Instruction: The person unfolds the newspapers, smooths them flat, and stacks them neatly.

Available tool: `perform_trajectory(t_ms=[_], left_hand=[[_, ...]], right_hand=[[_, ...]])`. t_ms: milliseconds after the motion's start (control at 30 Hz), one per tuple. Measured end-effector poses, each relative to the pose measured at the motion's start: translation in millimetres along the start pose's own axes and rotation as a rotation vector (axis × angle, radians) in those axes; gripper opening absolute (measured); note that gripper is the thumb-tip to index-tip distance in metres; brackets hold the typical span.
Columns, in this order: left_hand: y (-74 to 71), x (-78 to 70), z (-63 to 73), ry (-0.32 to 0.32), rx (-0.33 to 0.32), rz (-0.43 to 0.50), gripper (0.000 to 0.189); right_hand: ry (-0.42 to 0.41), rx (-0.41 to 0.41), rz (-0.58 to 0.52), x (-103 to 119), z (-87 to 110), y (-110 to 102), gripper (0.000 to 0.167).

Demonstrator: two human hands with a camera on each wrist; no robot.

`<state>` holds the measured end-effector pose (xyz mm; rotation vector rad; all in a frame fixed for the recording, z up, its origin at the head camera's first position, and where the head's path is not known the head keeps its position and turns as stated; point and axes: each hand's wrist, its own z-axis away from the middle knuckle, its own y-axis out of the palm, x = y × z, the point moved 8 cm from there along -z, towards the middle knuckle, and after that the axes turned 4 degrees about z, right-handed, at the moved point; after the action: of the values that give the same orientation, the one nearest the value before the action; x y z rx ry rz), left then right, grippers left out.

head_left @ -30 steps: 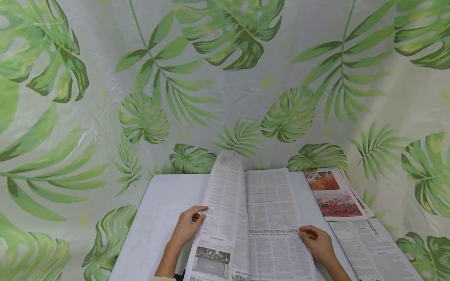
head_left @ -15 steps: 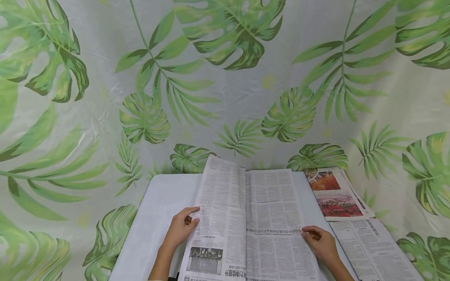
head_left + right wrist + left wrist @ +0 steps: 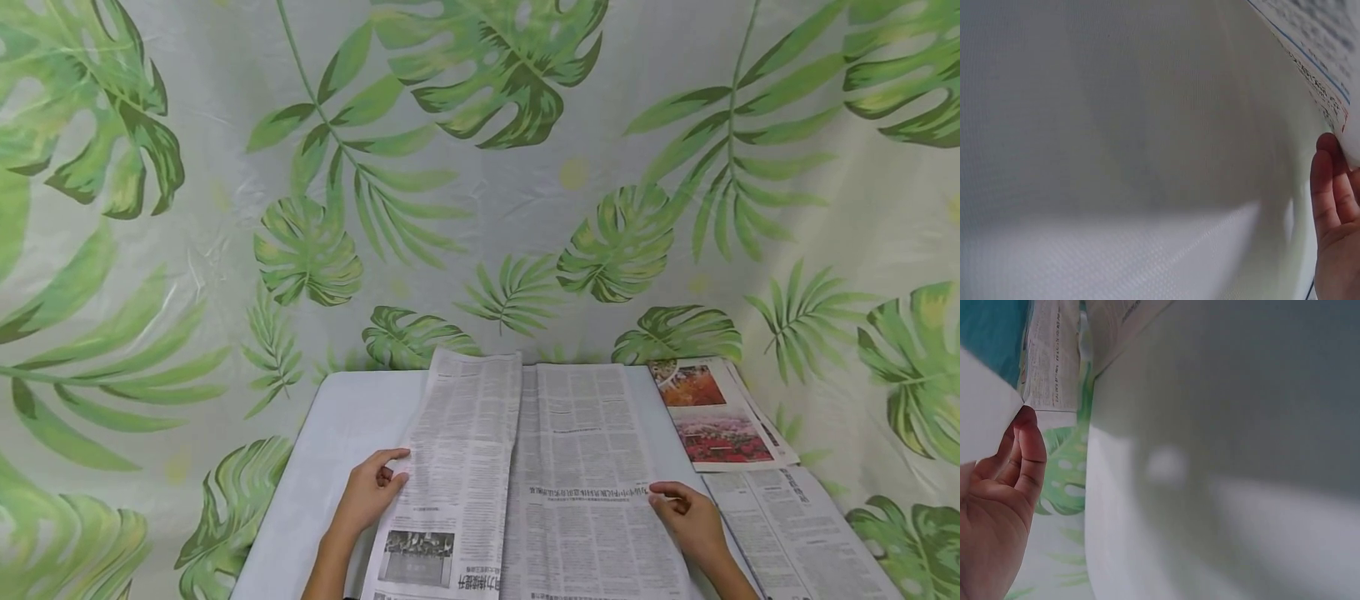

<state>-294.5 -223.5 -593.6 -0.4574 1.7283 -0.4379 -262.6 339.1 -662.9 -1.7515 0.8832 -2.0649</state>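
An open newspaper [image 3: 577, 467] stands in front of me in the head view, its two halves parted at a fold down the middle. My left hand [image 3: 367, 492] pinches the outer edge of the left half, which bears a grey photo [image 3: 417, 557] low down. In the left wrist view, that hand [image 3: 1004, 487] has curled fingers at the edge of the sheet. On the opposite side my right hand [image 3: 692, 523] holds the right edge between thumb and fingers. The right wrist view shows the same hand [image 3: 1338, 212] with its fingertips at the paper's edge.
A white table [image 3: 300, 492] lies under the newspaper. To the right are another paper with red flower pictures [image 3: 723, 417] and a printed newspaper sheet [image 3: 795, 533]. A leaf-patterned curtain [image 3: 517, 200] hangs behind the table.
My left hand has moved left and slightly down, drawing the left half of the newspaper outward. My right hand has shifted a little to the right with the other edge.
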Motion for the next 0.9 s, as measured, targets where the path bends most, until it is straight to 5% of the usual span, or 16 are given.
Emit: perform_trajectory(t_ms=[300, 900], left_hand=[[-16.1, 20.8, 7.9, -0.026, -0.033, -0.047, 0.037], [-37.5, 60.3, 26.2, -0.137, 0.022, -0.142, 0.049]], right_hand=[[0.002, 0.022, -0.005, -2, 1.3, 0, 0.037], [-0.04, 0.042, 0.027, -7, -1.1, 1, 0.039]])
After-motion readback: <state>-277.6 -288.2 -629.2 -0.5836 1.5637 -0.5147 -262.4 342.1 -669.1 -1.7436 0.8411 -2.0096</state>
